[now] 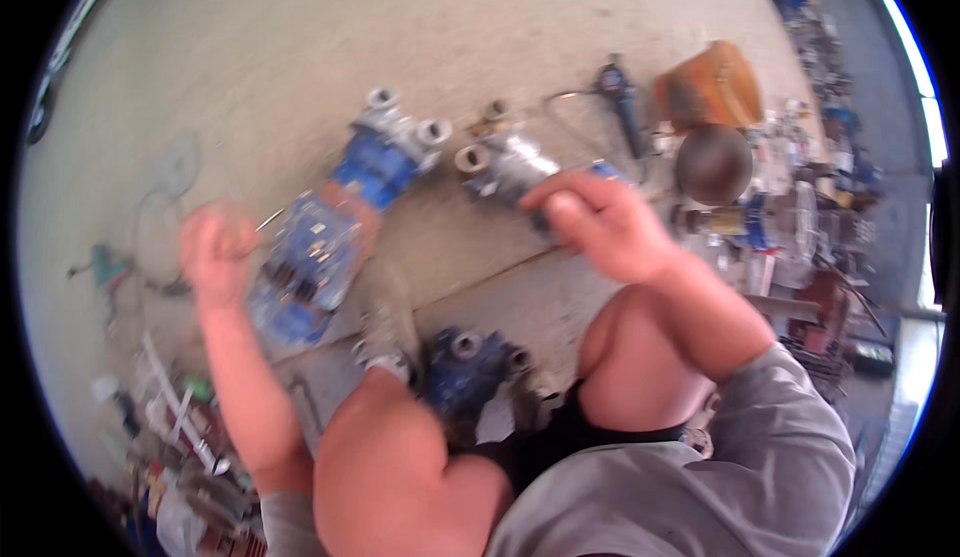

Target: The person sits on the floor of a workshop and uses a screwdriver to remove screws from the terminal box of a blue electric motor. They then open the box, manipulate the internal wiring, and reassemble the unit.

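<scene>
A bare concrete floor (pixel 300 47) fills the view, with a seam running across it in front of the squatting person's knees. The left hand (pixel 215 247) is raised in a fist over the floor, its grip closed on a thin metal tool (pixel 268 221) whose tip pokes out toward a blue pump assembly (pixel 330 237); the hand is blurred, so the tool's kind cannot be told. That blue unit lies slantwise on the floor, ending in silver pipe fittings (pixel 405 122) at its far end. The right hand (pixel 595 222) rests on a second, silver-grey pump body (pixel 505 167) just beside the first, fingers curled over its near end, holding it. A third blue pump (pixel 470 367) sits between the person's knees. Farther right lie a blue-handled power tool (pixel 620 102), an orange bag (pixel 710 85) and a dark round bowl (pixel 713 164), with a clutter of parts along the right rim. Loose tools and rods (pixel 175 412) lie at the lower left.
</scene>
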Available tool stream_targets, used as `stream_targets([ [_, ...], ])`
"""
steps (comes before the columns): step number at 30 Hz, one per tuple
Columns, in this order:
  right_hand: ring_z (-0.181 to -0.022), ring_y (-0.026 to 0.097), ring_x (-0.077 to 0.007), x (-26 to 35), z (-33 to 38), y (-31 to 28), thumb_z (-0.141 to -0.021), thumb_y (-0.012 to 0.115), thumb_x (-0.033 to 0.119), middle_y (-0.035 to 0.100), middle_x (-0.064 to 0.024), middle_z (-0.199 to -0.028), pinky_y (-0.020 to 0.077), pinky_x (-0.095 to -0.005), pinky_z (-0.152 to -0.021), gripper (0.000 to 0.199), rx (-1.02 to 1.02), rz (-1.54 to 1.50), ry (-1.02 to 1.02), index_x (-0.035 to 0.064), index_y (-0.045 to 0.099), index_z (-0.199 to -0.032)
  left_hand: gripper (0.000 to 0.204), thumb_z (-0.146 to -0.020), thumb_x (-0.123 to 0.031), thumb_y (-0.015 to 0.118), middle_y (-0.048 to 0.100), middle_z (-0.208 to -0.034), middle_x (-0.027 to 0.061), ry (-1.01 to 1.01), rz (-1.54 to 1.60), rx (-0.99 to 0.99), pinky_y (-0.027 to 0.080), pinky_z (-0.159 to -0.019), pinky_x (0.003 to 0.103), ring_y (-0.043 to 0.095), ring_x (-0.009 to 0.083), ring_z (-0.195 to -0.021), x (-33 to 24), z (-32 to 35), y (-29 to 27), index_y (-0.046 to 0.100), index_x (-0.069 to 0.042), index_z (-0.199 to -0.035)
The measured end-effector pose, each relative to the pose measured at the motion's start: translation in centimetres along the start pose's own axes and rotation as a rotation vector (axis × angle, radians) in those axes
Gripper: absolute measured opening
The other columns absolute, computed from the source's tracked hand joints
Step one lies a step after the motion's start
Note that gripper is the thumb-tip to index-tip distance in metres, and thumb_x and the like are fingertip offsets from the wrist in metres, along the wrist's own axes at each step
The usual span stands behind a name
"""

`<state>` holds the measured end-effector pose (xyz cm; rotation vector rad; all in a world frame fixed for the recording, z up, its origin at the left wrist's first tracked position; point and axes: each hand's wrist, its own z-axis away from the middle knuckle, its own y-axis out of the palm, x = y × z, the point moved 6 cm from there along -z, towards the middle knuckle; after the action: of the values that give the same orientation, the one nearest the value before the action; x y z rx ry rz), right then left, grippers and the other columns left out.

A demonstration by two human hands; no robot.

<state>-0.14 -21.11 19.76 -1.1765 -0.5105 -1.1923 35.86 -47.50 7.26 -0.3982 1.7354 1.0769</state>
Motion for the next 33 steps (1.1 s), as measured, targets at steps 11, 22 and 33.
stream_targets([
  [11, -0.066, 0.048, -0.0042, -3.7, 1.4, -2.2, -0.112, 0.055, 0.029, 0.053, 0.0043, -0.074, 0.0403, -0.022, -0.061, 0.031, -0.148, -0.114, 0.039, 0.0017, 0.069, -0.12, 0.039, -0.113, -0.036, 0.047, 0.055, -0.084, 0.0077, 0.3, -0.438, -0.706, 0.044, -0.073, 0.036, 0.051, 0.0187, -0.076, -3.0, 3.4, 5.1, 0.053, -0.006, -0.089],
  [22, -0.067, 0.048, -0.003, -3.1, 0.5, -0.8, -0.109, 0.061, 0.026, 0.057, 0.0056, -0.08, 0.0393, -0.0212, -0.061, 0.027, -0.1, -0.082, 0.013, 0.0026, 0.07, -0.118, 0.062, -0.114, -0.036, 0.04, 0.034, -0.053, 0.0007, 0.037, 0.005, 0.303, 0.026, -0.051, 0.035, 0.026, 0.0158, -0.048, -3.6, -0.1, 3.9, 0.033, -0.016, -0.056],
  [33, -0.068, 0.048, -0.0026, -4.5, -0.3, -0.4, -0.108, 0.063, 0.024, 0.056, 0.0066, -0.082, 0.0387, -0.0203, -0.061, 0.024, -0.111, -0.074, 0.052, 0.004, 0.07, -0.12, 0.048, -0.114, -0.035, 0.038, 0.038, -0.065, 0.0042, 0.388, -0.173, -0.62, 0.028, -0.056, 0.034, 0.029, 0.0144, -0.056, -1.6, 3.5, 4.4, 0.037, -0.01, -0.073],
])
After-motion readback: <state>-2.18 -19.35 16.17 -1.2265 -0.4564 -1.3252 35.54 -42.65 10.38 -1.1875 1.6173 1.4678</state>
